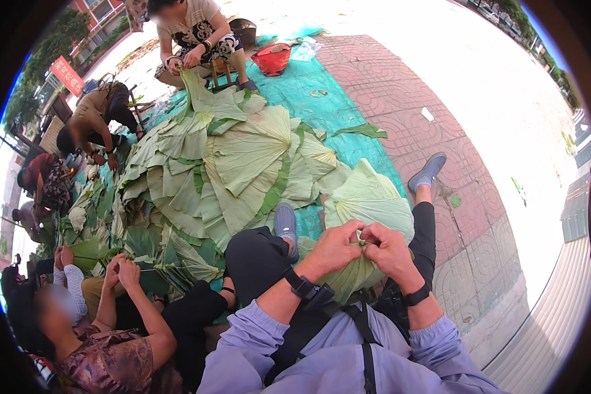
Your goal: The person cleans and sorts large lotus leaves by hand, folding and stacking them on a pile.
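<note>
Both hands meet over my lap, fingertips pinched at the vein centre of a pale green lotus leaf (350, 281). My left hand (331, 250) grips it from one side and my right hand (390, 252) from the other. My fingers hide most of the small part between them. Just beyond my hands, between my legs, lies another broad lotus leaf (372, 197), its veins fanning out. A large heap of overlapping lotus leaves (248, 152) spreads across the ground to the front left.
A green tarpaulin (347, 115) covers brick-patterned paving (423, 130). Across the heap a seated person (197, 42) holds a leaf near a red bag (272, 60). Close on my left another person (123, 344) works with raised hands. Several people bend over leaves farther left.
</note>
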